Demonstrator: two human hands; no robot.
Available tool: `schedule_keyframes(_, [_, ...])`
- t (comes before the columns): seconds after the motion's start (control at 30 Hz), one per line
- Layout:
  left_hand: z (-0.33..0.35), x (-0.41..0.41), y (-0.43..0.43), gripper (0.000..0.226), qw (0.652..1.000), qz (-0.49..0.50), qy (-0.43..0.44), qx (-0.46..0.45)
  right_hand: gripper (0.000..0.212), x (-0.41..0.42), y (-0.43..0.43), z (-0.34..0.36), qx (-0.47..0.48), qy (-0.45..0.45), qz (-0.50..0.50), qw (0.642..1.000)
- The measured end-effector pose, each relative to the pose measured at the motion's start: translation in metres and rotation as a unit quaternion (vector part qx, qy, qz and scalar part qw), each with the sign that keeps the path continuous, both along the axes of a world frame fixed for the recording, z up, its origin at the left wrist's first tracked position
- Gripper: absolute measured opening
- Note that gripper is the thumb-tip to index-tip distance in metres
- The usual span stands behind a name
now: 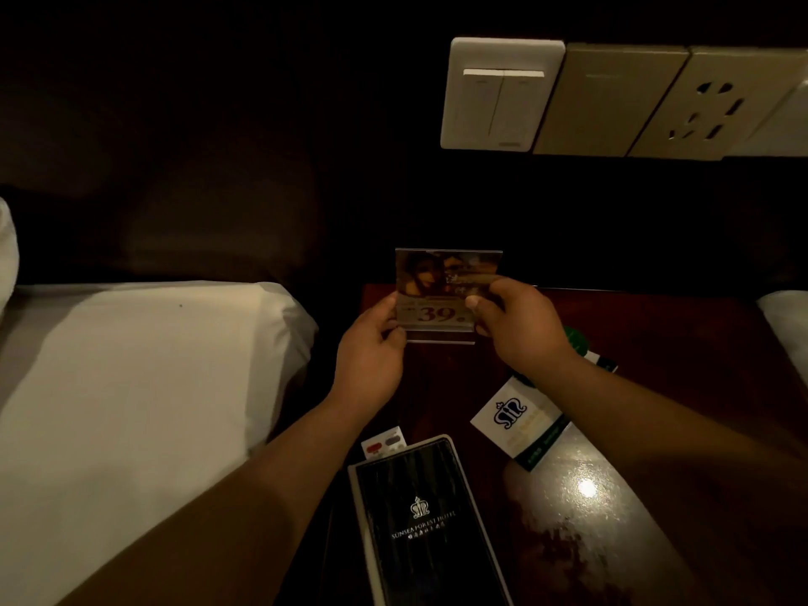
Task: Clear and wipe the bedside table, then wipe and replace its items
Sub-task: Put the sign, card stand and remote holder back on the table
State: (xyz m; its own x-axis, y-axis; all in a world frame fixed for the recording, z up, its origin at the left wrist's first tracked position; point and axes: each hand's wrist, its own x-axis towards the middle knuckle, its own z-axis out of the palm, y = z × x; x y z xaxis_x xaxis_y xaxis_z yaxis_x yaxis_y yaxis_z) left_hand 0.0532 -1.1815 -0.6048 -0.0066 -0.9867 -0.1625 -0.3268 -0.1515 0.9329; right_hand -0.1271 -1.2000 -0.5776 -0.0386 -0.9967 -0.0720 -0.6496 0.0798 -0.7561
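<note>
A clear acrylic sign stand (pixel 437 282) with a picture card marked "39" stands upright at the back left of the dark glossy bedside table (pixel 612 509). My left hand (pixel 371 356) grips its left edge. My right hand (pixel 516 321) pinches its right side, thumb across the front. On the table lie a black hotel folder (pixel 424 522) at the front left, a white logo card (pixel 516 415) with green-edged cards under it to the right, and a small card with red and grey marks (pixel 387 441) beside the folder.
A bed with a white sheet (pixel 131 387) lies to the left of the table, and another white bed edge (pixel 787 325) shows at the far right. On the dark wall behind are a light switch (pixel 503 94) and a power socket (pixel 708 107).
</note>
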Motion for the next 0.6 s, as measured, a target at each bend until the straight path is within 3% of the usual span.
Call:
schedule_keyframes(0.23, [-0.005, -0.003, -0.002, 0.059, 0.999, -0.022, -0.032, 0.005, 0.025, -0.005, 0.000, -0.001, 0.000, -0.014, 0.000, 1.000])
schedule_keyframes(0.43, [0.002, -0.007, 0.012, 0.057, 0.996, 0.087, -0.006, -0.015, 0.047, -0.025, 0.003, 0.017, 0.037, -0.022, 0.053, 0.998])
schedule_keyframes(0.53, [0.005, -0.002, 0.049, 0.047, 0.991, 0.114, -0.054, -0.039, 0.036, -0.069, 0.021, 0.035, -0.003, 0.042, 0.064, 0.997])
schedule_keyframes(0.6, [0.003, -0.004, 0.077, 0.042, 0.988, 0.036, -0.128, -0.082, 0.055, -0.100, 0.041, 0.049, 0.027, 0.141, 0.154, 0.978])
